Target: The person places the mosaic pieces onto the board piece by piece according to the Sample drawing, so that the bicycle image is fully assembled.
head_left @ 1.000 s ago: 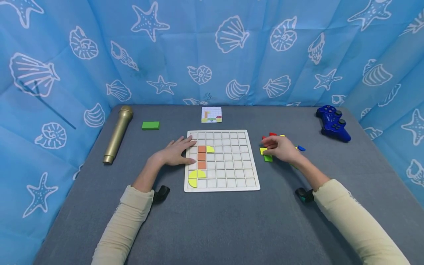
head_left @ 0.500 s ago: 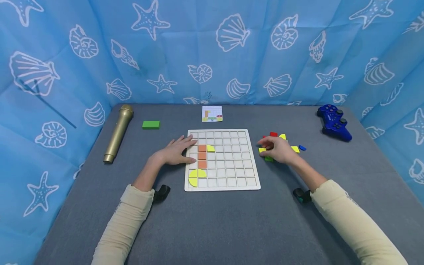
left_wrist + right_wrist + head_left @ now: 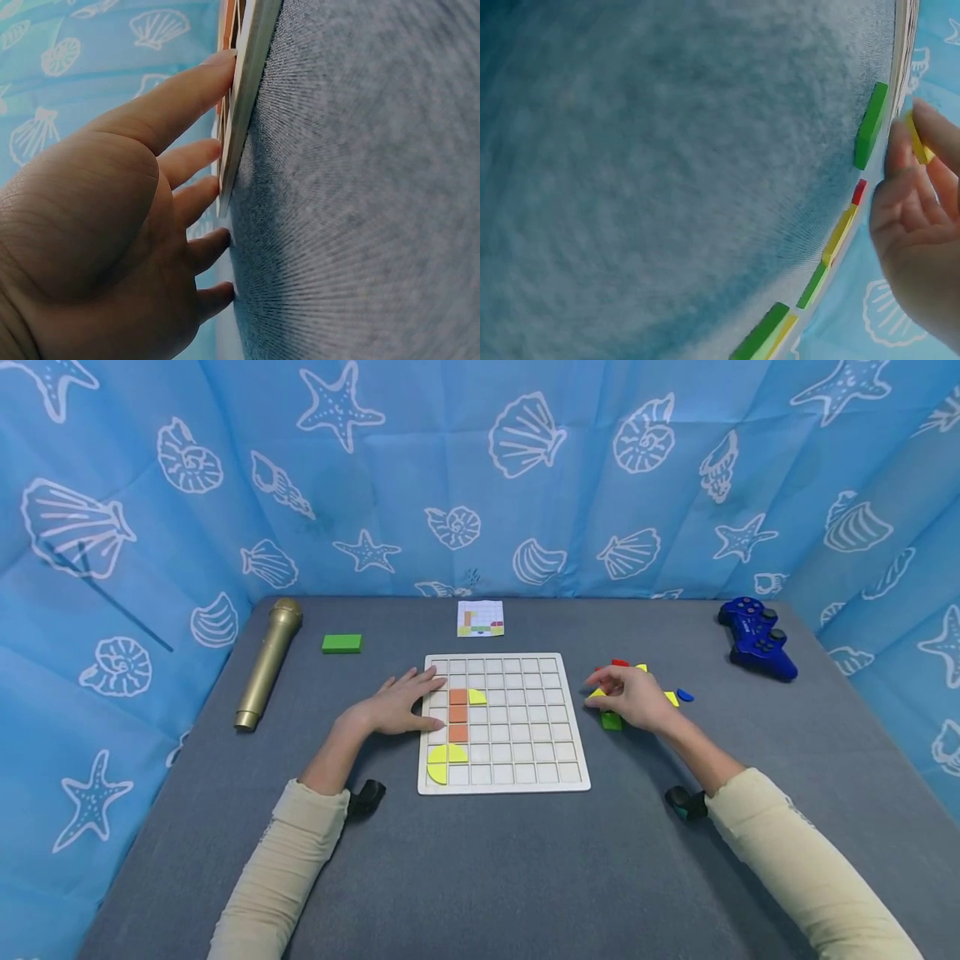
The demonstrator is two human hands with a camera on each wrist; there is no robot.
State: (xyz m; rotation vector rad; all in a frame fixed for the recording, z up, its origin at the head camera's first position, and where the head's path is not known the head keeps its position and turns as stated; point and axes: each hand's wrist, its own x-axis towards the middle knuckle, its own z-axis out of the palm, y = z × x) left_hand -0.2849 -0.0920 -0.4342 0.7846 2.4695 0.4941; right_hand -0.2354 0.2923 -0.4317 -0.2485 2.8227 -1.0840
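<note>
In the head view my left hand (image 3: 392,703) rests with spread, straight fingers on the left edge of a white grid board (image 3: 525,752). The left wrist view shows the thumb and some fingertips (image 3: 223,61) touching the board's rim. On the board lie three orange squares (image 3: 458,714) and several yellow quarter-round pieces (image 3: 438,773). My right hand (image 3: 633,697) pinches a yellow tile (image 3: 917,141) between thumb and fingers, off the table in the right wrist view. A green tile (image 3: 611,722) lies just below this hand, with red pieces (image 3: 619,663) behind it; the hand hides part of the pile.
A printed pattern card (image 3: 480,618) lies behind the board. A green block (image 3: 342,644) and a gold microphone (image 3: 268,664) lie to the left. At the back right is a blue game controller (image 3: 756,639), with a blue piece (image 3: 685,695) nearer the pile.
The yellow tile, which lay flat by the green one, is now tilted and lifted in my right fingers. The green tile has shifted slightly. My left hand stays put.
</note>
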